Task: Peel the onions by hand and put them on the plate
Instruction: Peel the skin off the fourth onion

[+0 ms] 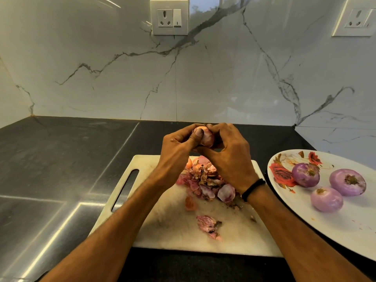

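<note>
Onion (pixel 207 138) held btwn fingers (pixel 220 129), L hand (pixel 177 147) & R hand (pixel 230 157).

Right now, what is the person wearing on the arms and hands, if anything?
Both forearms are bare down to the picture's edge: no sleeves show. The left hand and the right hand wear no gloves, and no rings show. The right wrist carries a thin black band. The left wrist has no band or watch.
</note>
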Available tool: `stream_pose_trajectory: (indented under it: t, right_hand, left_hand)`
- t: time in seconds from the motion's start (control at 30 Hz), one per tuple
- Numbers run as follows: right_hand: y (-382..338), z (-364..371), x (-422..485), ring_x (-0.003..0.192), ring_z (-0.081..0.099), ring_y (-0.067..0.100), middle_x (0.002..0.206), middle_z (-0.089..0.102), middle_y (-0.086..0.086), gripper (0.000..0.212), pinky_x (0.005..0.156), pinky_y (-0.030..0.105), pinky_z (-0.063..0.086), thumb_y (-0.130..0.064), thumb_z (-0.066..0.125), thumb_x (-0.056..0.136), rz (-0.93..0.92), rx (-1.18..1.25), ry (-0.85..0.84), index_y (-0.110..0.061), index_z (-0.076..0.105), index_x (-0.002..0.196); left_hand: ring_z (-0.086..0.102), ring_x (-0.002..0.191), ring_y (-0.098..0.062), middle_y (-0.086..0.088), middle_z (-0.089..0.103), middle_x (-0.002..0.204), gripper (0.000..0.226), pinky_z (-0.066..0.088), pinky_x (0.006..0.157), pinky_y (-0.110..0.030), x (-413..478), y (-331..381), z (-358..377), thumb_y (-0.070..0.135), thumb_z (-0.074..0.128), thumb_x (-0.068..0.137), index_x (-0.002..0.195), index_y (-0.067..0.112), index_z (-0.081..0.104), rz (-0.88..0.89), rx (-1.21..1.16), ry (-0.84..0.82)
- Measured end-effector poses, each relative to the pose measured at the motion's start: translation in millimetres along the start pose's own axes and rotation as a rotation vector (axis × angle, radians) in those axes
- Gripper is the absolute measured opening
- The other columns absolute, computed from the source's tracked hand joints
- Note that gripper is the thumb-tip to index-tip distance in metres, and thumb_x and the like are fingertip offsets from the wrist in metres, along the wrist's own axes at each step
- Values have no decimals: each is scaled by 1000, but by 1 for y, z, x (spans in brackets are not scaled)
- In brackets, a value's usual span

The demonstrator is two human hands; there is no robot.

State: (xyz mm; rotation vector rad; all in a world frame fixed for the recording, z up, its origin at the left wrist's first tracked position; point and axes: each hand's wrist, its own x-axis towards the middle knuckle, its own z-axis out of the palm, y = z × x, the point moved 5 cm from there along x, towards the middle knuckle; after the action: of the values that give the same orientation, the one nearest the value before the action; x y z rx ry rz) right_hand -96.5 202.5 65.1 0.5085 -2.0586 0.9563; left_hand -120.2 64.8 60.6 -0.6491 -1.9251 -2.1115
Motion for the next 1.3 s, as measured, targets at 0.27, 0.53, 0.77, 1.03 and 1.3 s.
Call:
stream_pose_trajectory:
  t: [0.27,0.53,0.77,1.03,1.3]
  right_hand:
    - [4,-6,-2,70,67,20,79,65,7,16,61,36,59,-12,77,84,48,-9,86,-4,63,84]
    - [4,-8,3,76,61,11,85,66,0,26,68,22,55,-33,81,81,78,-30,48,-12,67,89]
    - [2,-9,5,89,58,7,109,58,3,62,73,9,51,-48,79,76,53,-59,42,-15,61,125]
    - [2,-7,3,101,57,11,112,65,10,45,93,4,41,-13,78,83,-20,-115,47,-5,63,125]
    - [-2,-1,2,108,51,12,120,59,17,66,98,-1,32,-15,79,82,-76,-102,-1,-4,50,141]
  left_hand:
    - [68,109,-22,-10,73,113,40,52,101,-35,9,-7,-15,36,58,86,118,13,68,-47,-53,59]
    - [70,97,-18,-8,73,103,30,57,87,-29,9,-14,-15,26,50,98,112,7,69,-157,-270,123]
    - [68,105,-26,-14,66,121,27,59,89,-37,11,-14,-16,23,42,103,118,14,63,-188,-325,118]
    - [69,96,-25,-19,67,111,38,58,79,-29,8,-16,-6,32,51,96,118,3,62,-201,-275,24]
    - [70,101,-27,-12,73,105,37,59,86,-34,9,-14,-9,37,54,89,110,11,70,-168,-205,-5]
